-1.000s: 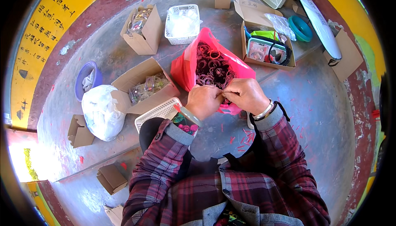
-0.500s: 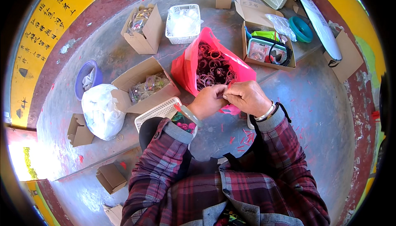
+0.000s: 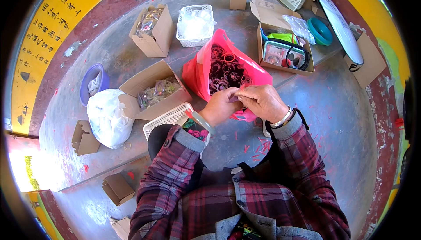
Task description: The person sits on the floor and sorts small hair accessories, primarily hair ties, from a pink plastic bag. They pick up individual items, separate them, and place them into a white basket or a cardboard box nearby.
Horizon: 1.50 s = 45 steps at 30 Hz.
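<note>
My left hand (image 3: 221, 107) and my right hand (image 3: 263, 103) meet over the near edge of a red plastic bag (image 3: 196, 75). Both are closed, fingertips pinched together around something too small to make out. The bag stands open, filled with many dark and pinkish rings (image 3: 226, 71), which look like bangles or hair ties; one bright red ring (image 3: 229, 57) lies on top. Below my left wrist sits a white perforated basket (image 3: 169, 118), partly behind my knee.
Left of the bag are a carton of small clear packets (image 3: 151, 75), a white plastic bag (image 3: 109, 119) and a purple basin (image 3: 103, 85). Farther off stand a carton of packets (image 3: 158, 38), a white basket (image 3: 193, 42), a carton with a clear case (image 3: 287, 67) and a teal basin (image 3: 319, 32).
My fingertips have shifted slightly, the right hand moving a little left and the two staying pinched together. Everything around them stays where it was.
</note>
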Available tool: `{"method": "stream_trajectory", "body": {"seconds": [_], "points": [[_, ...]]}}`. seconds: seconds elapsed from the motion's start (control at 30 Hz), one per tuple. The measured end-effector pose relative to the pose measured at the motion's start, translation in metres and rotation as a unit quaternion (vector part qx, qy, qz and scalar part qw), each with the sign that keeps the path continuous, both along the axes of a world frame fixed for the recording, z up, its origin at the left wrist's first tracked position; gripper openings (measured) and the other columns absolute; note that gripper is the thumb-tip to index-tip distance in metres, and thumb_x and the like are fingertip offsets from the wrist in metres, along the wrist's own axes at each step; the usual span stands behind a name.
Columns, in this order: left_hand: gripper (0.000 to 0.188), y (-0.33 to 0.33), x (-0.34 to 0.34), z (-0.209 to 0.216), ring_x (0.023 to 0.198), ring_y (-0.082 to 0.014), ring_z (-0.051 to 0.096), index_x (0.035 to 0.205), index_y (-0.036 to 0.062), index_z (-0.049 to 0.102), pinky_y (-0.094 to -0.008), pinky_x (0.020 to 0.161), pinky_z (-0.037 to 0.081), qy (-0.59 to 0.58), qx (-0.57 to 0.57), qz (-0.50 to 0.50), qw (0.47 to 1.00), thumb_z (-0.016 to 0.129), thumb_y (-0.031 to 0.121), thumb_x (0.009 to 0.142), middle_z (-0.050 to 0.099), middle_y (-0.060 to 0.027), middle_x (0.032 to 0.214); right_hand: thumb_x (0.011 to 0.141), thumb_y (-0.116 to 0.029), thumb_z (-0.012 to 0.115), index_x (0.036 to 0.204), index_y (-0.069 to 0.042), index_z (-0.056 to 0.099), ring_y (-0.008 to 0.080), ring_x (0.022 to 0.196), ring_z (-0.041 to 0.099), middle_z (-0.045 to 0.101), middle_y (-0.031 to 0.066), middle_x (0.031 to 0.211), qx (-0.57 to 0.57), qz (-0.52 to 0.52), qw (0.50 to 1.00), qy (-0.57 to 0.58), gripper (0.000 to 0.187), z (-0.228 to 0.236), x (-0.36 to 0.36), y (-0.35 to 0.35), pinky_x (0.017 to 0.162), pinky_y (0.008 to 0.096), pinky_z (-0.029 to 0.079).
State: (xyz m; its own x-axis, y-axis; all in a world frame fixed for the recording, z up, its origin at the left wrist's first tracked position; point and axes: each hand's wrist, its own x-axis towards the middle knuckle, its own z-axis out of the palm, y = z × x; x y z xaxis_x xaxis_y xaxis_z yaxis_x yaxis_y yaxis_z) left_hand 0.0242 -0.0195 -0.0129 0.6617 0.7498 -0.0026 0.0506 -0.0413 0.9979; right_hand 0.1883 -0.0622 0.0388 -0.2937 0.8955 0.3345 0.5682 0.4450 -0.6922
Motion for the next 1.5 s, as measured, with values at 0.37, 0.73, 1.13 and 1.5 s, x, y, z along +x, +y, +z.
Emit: {"method": "stream_trajectory", "body": {"seconds": [0.37, 0.73, 1.13, 1.5], "points": [[0.027, 0.008, -0.007, -0.011, 0.077, -0.0151, 0.063, 0.109, 0.0002, 0.058, -0.0267, 0.070, 0.049, 0.017, 0.052, 0.089, 0.995, 0.058, 0.009, 0.083, 0.064, -0.0110, 0.096, 0.077, -0.002, 0.053, 0.083, -0.002, 0.060, 0.0332, 0.069, 0.060, 0.060, 0.0145, 0.076, 0.023, -0.057, 0.998, -0.018, 0.009, -0.013, -0.007, 0.006, 0.058, 0.0393, 0.047], [0.022, -0.001, 0.000, 0.001, 0.073, -0.0070, 0.056, 0.102, -0.0025, 0.059, -0.0214, 0.067, 0.046, -0.067, -0.003, 0.129, 0.989, 0.055, 0.014, 0.087, 0.062, -0.0026, 0.084, 0.074, -0.001, 0.055, 0.099, -0.003, 0.056, 0.0331, 0.070, 0.059, 0.058, 0.0153, 0.074, 0.097, -0.078, 0.989, -0.085, 0.025, -0.009, -0.014, 0.006, 0.058, 0.0399, 0.047], [0.019, 0.013, -0.012, -0.007, 0.077, -0.0087, 0.057, 0.097, -0.0018, 0.064, -0.0232, 0.069, 0.047, 0.037, 0.032, 0.208, 0.977, 0.051, 0.004, 0.084, 0.064, -0.0038, 0.084, 0.073, -0.002, 0.054, 0.122, -0.002, 0.041, 0.0316, 0.078, 0.059, 0.060, 0.0167, 0.090, 0.130, -0.019, 0.983, -0.128, 0.051, -0.014, -0.034, 0.007, 0.070, 0.0388, 0.048], [0.020, 0.024, -0.033, 0.024, 0.078, -0.0080, 0.057, 0.099, -0.0045, 0.064, -0.0220, 0.072, 0.046, -0.053, 0.016, 0.286, 0.957, 0.053, 0.004, 0.084, 0.065, -0.0041, 0.087, 0.077, 0.007, 0.050, 0.097, 0.001, 0.059, 0.0281, 0.077, 0.063, 0.063, 0.0140, 0.084, 0.086, -0.113, 0.973, 0.183, 0.023, 0.010, -0.014, 0.034, 0.070, 0.0314, 0.050]]}}
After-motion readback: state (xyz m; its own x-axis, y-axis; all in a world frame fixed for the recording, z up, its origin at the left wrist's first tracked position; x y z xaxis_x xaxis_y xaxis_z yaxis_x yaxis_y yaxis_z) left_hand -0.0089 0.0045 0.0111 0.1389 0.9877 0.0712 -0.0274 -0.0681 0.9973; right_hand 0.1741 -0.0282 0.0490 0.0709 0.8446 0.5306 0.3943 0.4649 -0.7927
